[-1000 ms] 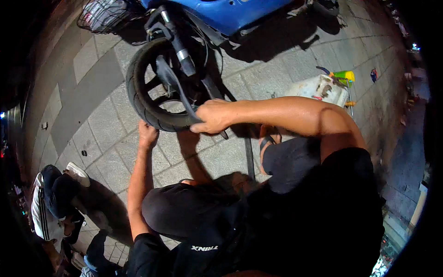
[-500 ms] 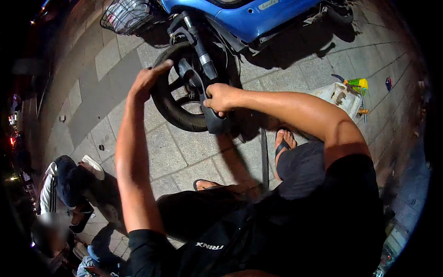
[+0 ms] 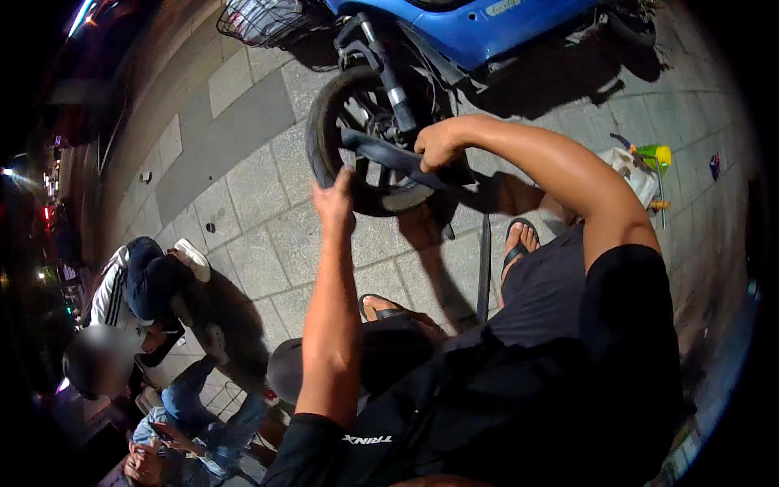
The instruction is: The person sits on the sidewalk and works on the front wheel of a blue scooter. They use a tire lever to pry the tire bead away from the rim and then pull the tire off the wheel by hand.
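Observation:
A blue scooter (image 3: 454, 36) lies tipped at the top, its front wheel (image 3: 381, 122) turned toward me. My left hand (image 3: 334, 199) grips the black tire (image 3: 323, 154) at its near left side, the thumb pointing up. My right hand (image 3: 442, 144) is closed on a long, flat black band (image 3: 385, 154) that stretches across the wheel's spokes. Whether the band is an inner tube or a mudguard I cannot tell. The silver and black fork leg (image 3: 389, 81) runs down to the wheel's hub, just above the band.
At the right, a whitish bag or sack (image 3: 629, 174) lies with yellow-handled tools (image 3: 657, 158) around it. A wire basket (image 3: 268, 20) is at the scooter's front. Two people sit at the lower left, one in striped sleeves (image 3: 114, 292). Grey paving slabs (image 3: 260, 203) surround the wheel.
My left hand has moved down along the tire from its upper left to its near side. The band has swung from hanging downward to lying across the wheel, with my right hand still on it.

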Demonstrator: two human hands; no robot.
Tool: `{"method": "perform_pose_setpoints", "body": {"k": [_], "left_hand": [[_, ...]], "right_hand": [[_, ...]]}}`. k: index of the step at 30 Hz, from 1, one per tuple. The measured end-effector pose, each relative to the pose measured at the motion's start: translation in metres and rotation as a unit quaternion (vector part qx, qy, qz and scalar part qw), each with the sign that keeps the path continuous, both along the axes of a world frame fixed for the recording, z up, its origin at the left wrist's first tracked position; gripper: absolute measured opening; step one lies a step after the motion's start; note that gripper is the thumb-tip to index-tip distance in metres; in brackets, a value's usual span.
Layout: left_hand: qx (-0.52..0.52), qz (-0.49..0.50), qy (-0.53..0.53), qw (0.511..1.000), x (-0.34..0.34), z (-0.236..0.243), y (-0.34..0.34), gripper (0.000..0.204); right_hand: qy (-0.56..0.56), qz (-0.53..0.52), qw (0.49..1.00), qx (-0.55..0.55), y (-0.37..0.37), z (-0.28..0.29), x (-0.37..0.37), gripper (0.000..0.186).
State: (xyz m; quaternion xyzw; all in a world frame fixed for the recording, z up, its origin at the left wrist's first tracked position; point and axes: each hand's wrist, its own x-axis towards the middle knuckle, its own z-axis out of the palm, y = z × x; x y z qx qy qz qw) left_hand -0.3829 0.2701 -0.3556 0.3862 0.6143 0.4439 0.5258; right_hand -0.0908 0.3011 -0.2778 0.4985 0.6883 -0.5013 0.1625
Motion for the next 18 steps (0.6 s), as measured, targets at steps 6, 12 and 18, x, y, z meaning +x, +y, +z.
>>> {"method": "perform_pose_setpoints", "body": {"k": [6, 12, 18], "left_hand": [[0.068, 0.092, -0.063, 0.992, 0.021, -0.024, -0.067, 0.066], [-0.005, 0.065, -0.066, 0.996, 0.016, 0.001, -0.054, 0.056], [-0.05, 0.011, 0.015, 0.999, -0.007, 0.02, -0.004, 0.084]], "right_hand": [[-0.135, 0.166, 0.976, 0.043, 0.012, -0.012, -0.01, 0.045], [0.022, 0.054, 0.997, 0.059, 0.017, -0.014, -0.022, 0.047], [0.106, -0.104, 0.973, 0.176, 0.024, -0.049, -0.051, 0.039]]}}
